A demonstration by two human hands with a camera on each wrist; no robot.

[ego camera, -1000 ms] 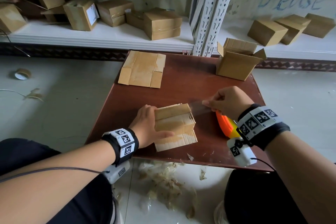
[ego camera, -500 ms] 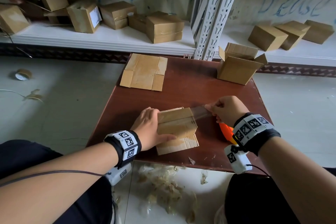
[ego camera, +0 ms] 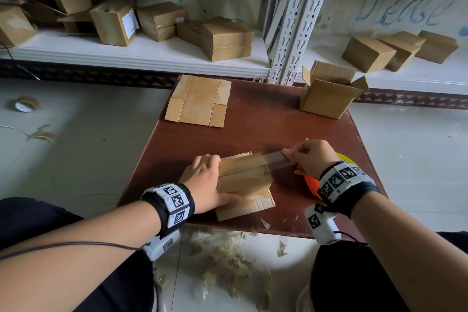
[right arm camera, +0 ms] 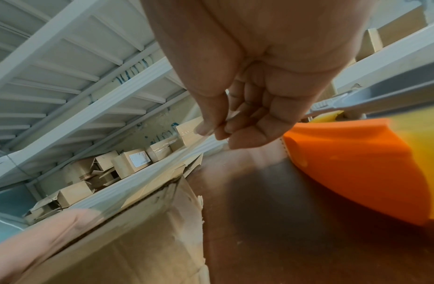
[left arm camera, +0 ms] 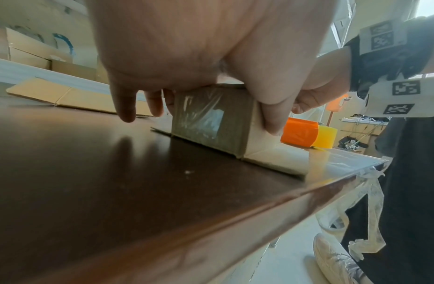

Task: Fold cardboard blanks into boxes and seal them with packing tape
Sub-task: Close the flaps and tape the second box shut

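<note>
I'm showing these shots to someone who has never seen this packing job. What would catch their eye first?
Probably the two hands at the near edge of the brown table: the left hand holds down a small cardboard box while the right hand pinches a strip of clear tape stretched off the box's top. Next, the bright orange and yellow tape dispenser lying just right of the box.

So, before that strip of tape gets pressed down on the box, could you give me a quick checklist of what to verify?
1. Left hand holds the box steady: ok.
2. Right hand pinches the tape strip: ok.
3. Strip already stuck to the box top: ok.
4. Top flaps closed flat: ok.
5. Strip cut free of the tape dispenser: cannot tell.
6. Bottom flaps closed: not ok, one lies flat on the table.
</note>
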